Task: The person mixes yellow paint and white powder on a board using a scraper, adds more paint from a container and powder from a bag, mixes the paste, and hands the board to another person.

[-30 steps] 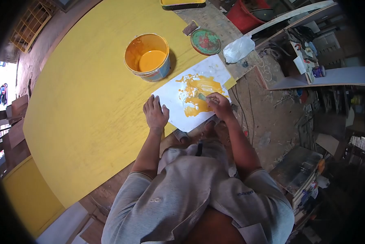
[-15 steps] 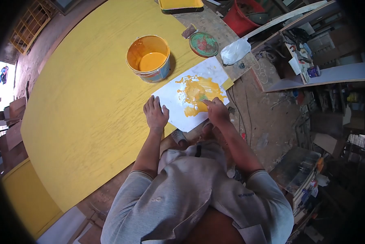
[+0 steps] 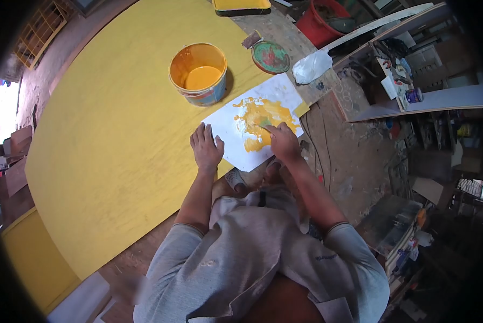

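My left hand (image 3: 207, 149) lies flat at the left edge of a white board (image 3: 222, 129), fingers stretched out, holding the board down. My right hand (image 3: 285, 144) is closed around a putty knife, its handle hidden in the fist and the index finger stretched along it. Its greenish blade (image 3: 265, 124) rests in a thick smear of yellow-orange paint (image 3: 255, 141) on the board. Just beyond the board stands a bucket (image 3: 205, 97), with orange-yellow paint in its bottom and splashed up its inner wall.
The board lies over the edge of a large yellow panel (image 3: 117, 134). Farther back are a green, red-stained lid (image 3: 270, 57), a brown block (image 3: 250, 39), a white plastic bag (image 3: 312, 67) and a paint tray (image 3: 241, 12). A red bucket (image 3: 319, 24) and wooden shelving (image 3: 429, 102) stand right.
My right hand has pushed the putty knife a little away and leftward through the paint. My left hand stays in place on the board.
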The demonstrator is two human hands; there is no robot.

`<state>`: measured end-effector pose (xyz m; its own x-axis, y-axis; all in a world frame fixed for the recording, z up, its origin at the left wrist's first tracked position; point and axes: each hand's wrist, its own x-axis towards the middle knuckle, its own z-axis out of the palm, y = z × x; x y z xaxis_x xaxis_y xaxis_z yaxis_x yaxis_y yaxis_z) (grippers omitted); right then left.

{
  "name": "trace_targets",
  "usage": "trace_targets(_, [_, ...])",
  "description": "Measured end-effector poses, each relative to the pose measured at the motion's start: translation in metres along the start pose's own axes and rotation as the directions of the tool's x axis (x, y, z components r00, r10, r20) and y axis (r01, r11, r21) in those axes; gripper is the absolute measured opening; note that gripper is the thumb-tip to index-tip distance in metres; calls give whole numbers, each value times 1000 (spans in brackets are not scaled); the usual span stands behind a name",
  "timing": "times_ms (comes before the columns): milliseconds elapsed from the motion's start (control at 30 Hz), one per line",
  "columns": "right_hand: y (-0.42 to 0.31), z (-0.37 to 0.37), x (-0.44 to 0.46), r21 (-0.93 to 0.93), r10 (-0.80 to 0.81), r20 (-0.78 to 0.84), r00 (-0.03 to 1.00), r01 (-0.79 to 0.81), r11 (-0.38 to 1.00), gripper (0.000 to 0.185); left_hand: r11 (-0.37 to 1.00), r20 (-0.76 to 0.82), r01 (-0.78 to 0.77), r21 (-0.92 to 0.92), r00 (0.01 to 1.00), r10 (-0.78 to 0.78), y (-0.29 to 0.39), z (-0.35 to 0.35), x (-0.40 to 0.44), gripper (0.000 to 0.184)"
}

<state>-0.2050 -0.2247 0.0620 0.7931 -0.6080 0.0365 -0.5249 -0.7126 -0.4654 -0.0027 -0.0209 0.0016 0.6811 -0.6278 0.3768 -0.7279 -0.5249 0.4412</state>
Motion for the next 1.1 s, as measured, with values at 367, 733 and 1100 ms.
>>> trace_targets(367, [-2, 0, -2, -31, -4, 19, 1000, 4, 1000, 39, 1000, 11, 16, -2, 1000, -16, 2, -2, 2, 52])
trace_targets(733, [-10, -4, 1, -28, 45, 80, 996, -43, 999, 38, 999, 33, 27, 20, 999, -27, 1, -1, 2, 53])
trace_targets(1100, [-43, -21, 111, -159, 253, 185, 950, -225, 961, 34, 1000, 14, 19, -4, 1000, -19, 1, -2, 2, 52])
